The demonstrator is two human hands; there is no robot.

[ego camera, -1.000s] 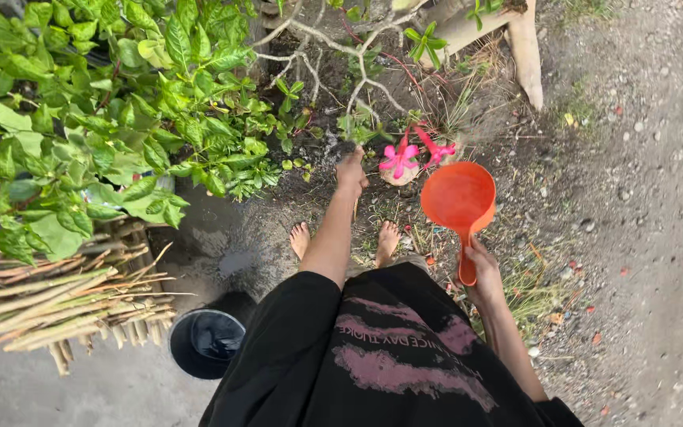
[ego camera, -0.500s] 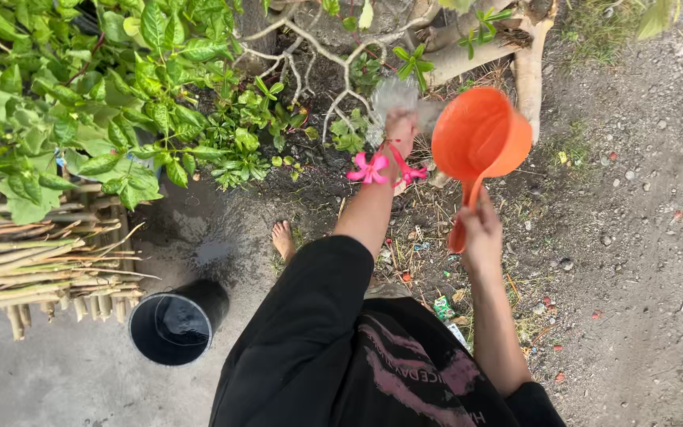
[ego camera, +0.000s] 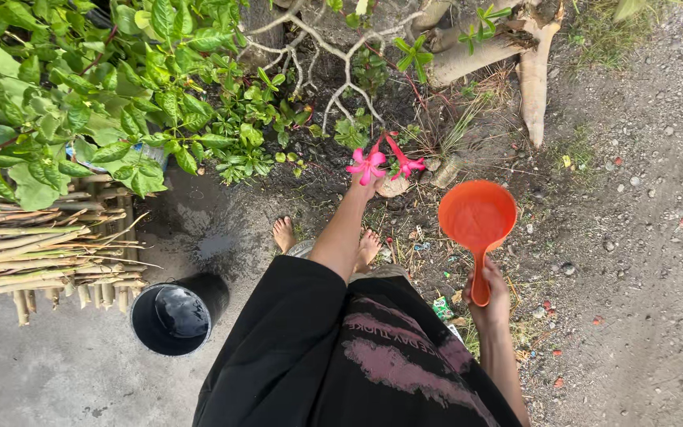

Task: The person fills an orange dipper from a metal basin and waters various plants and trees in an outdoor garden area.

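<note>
My right hand point(ego camera: 490, 299) grips the handle of an orange plastic water dipper point(ego camera: 477, 213), held low over the soil with its bowl facing up. My left arm reaches forward to a small plant with pink flowers point(ego camera: 368, 164). My left hand point(ego camera: 362, 190) sits just under those blooms, which cover its fingers, so I cannot see how they are set. A black bucket point(ego camera: 172, 318) holding water stands on the ground at my left. My bare feet point(ego camera: 284, 234) are planted on damp soil.
Leafy green shrubs point(ego camera: 96, 95) fill the upper left above a low bamboo fence point(ego camera: 41, 257). Pale bare branches point(ego camera: 333, 55) and a thick trunk point(ego camera: 533, 75) lie ahead. Gravelly ground point(ego camera: 642, 237) spreads to the right, with small litter scraps point(ego camera: 442, 307) near my feet.
Half a second ago the dipper was raised and tilted by the plant with water splashing at my left hand. Now it is lowered and level, and my left hand has dropped under the flowers.
</note>
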